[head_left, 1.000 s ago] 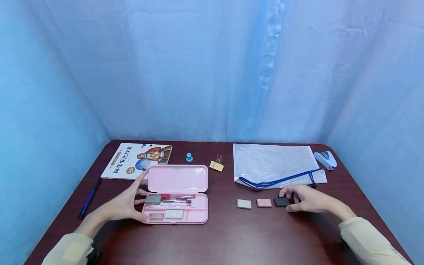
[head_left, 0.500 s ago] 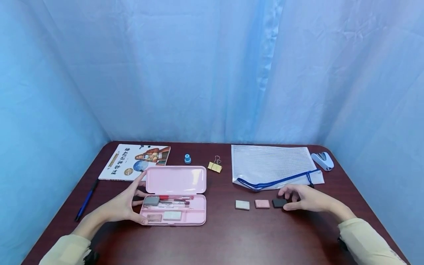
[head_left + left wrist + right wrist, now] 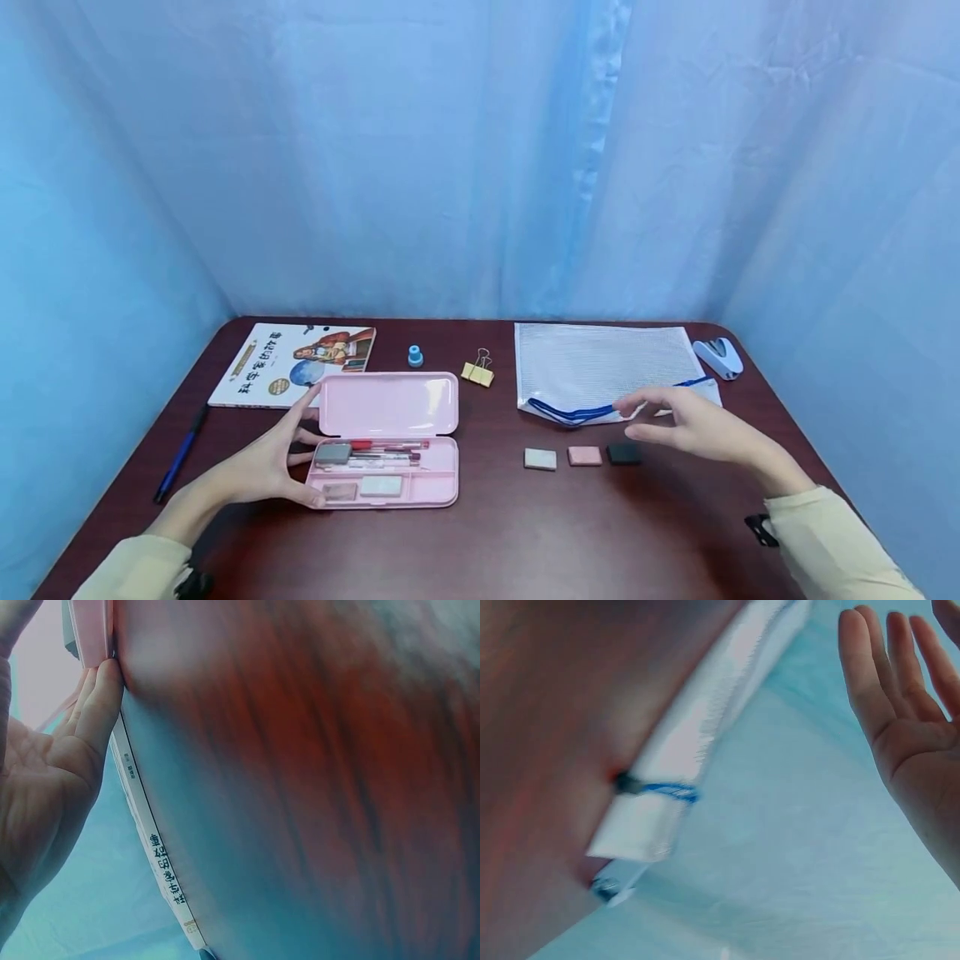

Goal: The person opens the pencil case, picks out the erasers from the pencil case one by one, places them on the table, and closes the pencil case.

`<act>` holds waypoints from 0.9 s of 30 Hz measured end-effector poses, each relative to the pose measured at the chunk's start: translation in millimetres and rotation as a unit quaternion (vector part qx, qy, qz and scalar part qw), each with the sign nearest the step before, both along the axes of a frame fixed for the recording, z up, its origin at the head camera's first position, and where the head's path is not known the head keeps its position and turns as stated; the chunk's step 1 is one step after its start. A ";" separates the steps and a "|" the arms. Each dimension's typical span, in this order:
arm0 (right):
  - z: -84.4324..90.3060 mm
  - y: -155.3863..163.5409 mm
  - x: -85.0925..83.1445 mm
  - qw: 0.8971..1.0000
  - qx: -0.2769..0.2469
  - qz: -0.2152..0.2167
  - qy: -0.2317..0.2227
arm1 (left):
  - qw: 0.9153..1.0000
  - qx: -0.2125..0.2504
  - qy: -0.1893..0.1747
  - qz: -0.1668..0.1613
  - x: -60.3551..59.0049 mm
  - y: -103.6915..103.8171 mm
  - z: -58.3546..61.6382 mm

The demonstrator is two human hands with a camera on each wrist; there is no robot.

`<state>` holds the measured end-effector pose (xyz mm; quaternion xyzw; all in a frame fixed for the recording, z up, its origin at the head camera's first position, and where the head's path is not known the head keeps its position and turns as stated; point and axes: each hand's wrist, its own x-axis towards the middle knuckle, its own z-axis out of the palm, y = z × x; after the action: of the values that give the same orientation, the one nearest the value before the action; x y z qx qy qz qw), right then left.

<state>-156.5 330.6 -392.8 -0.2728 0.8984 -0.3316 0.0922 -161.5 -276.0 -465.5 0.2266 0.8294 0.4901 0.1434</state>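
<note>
My left hand (image 3: 258, 467) is spread at the left end of an open pink pencil case (image 3: 442, 492); the thumb touches its front left corner and the fingers reach along its left side and lid. In the left wrist view, straight fingers meet the end of the case. Inside lie a grey block (image 3: 333, 454), several pens, a pinkish-brown eraser (image 3: 339, 492) and a white eraser (image 3: 381, 486). My right hand (image 3: 701, 425), holding nothing, hovers right of and above a black eraser (image 3: 623, 454). Left of that sit a pink eraser (image 3: 584, 456) and a whitish eraser (image 3: 540, 459).
Behind the right hand lies a white mesh pouch (image 3: 600, 362) with a blue zip, beside a small white-and-blue device (image 3: 718, 358). A yellow binder clip (image 3: 477, 372), a blue cap-like piece (image 3: 415, 357) and a book (image 3: 270, 367) are farther back. A blue pen (image 3: 180, 454) lies far left.
My right hand was around the black eraser; it has now lifted off it, up and back, and the eraser stays on the table. The left hand keeps its place at the pencil case.
</note>
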 end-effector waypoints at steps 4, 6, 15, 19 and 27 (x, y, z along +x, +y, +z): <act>16.9 -19.7 3.5 0.999 -0.040 -0.003 0.023 | 1.000 -0.002 0.001 -0.004 -0.4 -0.1 -0.2; 24.1 -30.4 4.6 0.998 -0.059 -0.002 0.026 | 1.000 0.000 -0.001 -0.004 -0.7 0.2 -0.6; 29.9 -86.7 -4.3 0.992 -0.120 0.010 0.033 | 1.000 -0.009 0.000 0.003 -0.3 -1.2 -0.8; 28.4 -114.9 -8.3 0.989 -0.144 0.026 0.016 | 1.000 -0.015 0.004 0.004 -0.3 0.2 0.0; 19.4 -174.8 -13.7 0.975 -0.206 0.061 -0.061 | 1.000 -0.013 0.003 0.003 0.4 0.2 0.1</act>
<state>-170.2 155.8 -373.4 -0.3193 0.7854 -0.5191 0.1083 -161.1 -275.8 -465.4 0.2241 0.8366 0.4792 0.1423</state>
